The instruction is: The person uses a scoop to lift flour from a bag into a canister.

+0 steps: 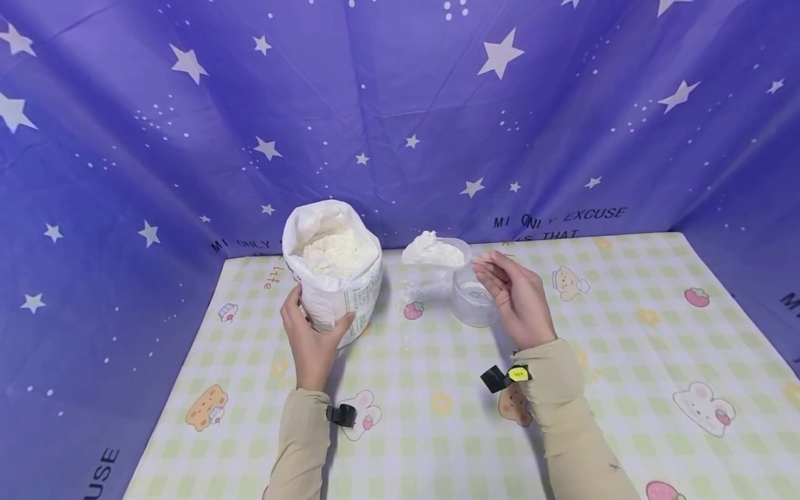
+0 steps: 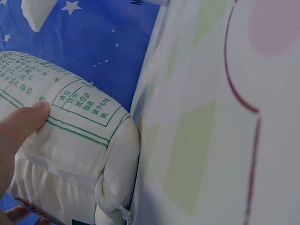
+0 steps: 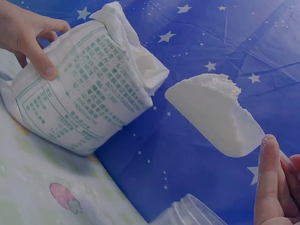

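A white cloth flour bag (image 1: pixel 359 295) with green print stands upright on the table, its mouth gaping over white flour (image 1: pixel 334 253). My left hand (image 1: pixel 315 340) grips the bag's near side, thumb on the printed face and fingers round the left side. My right hand (image 1: pixel 515 298) pinches the handle of a clear scoop (image 3: pixel 213 124) heaped with flour. The scoop hangs in the air, right of the bag and just above a clear plastic jar (image 1: pixel 469 305). Part of the jar is hidden behind my right hand.
A checked tablecloth (image 1: pixel 437 430) with cartoon prints covers the table. White specks of powder lie on it between bag and jar. Behind and at both sides hangs a blue curtain (image 1: pixel 387 104) with white stars.
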Demonstrator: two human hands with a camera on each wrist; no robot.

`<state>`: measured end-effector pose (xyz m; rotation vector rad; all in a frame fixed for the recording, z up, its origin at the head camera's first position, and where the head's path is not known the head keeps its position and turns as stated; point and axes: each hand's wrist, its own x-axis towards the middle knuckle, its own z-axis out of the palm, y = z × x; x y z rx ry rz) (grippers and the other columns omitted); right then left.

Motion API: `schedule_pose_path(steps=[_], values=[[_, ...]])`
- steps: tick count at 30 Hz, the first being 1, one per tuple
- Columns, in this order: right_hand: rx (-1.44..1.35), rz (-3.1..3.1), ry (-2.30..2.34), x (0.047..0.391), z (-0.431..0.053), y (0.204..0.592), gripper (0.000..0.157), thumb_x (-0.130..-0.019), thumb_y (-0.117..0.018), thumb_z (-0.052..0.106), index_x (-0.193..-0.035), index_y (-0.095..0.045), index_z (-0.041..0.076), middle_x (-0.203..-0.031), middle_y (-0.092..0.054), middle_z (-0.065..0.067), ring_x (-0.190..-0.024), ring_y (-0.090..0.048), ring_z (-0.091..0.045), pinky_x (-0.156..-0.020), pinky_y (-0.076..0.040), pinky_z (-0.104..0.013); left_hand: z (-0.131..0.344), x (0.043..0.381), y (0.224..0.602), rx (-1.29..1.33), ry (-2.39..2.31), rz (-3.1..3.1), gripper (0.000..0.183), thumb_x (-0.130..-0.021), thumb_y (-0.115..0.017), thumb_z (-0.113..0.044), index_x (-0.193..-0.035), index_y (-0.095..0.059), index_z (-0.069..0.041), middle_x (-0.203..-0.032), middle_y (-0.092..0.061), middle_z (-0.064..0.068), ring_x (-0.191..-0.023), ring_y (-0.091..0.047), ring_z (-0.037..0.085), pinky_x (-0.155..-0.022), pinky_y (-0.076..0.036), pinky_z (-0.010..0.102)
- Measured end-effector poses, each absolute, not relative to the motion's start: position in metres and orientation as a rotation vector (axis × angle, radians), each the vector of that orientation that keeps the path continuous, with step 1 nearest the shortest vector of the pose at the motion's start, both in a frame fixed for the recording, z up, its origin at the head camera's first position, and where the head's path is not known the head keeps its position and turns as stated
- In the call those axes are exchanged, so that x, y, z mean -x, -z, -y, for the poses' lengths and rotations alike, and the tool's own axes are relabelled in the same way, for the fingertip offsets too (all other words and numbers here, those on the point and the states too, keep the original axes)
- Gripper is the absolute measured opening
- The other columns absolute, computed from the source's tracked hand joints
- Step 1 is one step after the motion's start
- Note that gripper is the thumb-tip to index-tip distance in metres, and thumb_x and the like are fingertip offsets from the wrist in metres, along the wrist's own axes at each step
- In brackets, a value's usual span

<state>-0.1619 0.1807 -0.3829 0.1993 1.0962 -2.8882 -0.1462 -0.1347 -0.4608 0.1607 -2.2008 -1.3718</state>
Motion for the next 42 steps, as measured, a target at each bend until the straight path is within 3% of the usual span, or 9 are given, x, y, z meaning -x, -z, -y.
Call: schedule_pose_path(steps=[24,42], values=[[-0.226,-1.07,2.967,0.153,-0.222,0.387,0.014,-0.095,-0.064,0.005,-0.102,-0.07,-0.005,-0.096,-0.074,-0.016,-0.094,-0.073,-0.021,-0.092,-0.056,-0.026,0.135,0.147,0.461,-0.15,1.382,2.177,0.097,-0.069,-0.091,-0.018,-0.147,-0.034,-0.011,-0.144,-0.037,0.015,-0.133,-0.038,0.024,-0.111,-0.043,0.047],[-0.247,-1.216,3.051,0.144,-0.243,0.394,0.012,-0.094,-0.065,0.003,-0.096,-0.072,-0.006,-0.089,-0.075,-0.017,-0.082,-0.074,-0.021,-0.079,-0.06,-0.026,0.134,0.146,0.463,-0.153,1.373,2.189,0.096,-0.07,-0.091,-0.02,-0.147,-0.034,-0.011,-0.143,-0.037,0.015,-0.132,-0.038,0.024,-0.108,-0.044,0.047]])
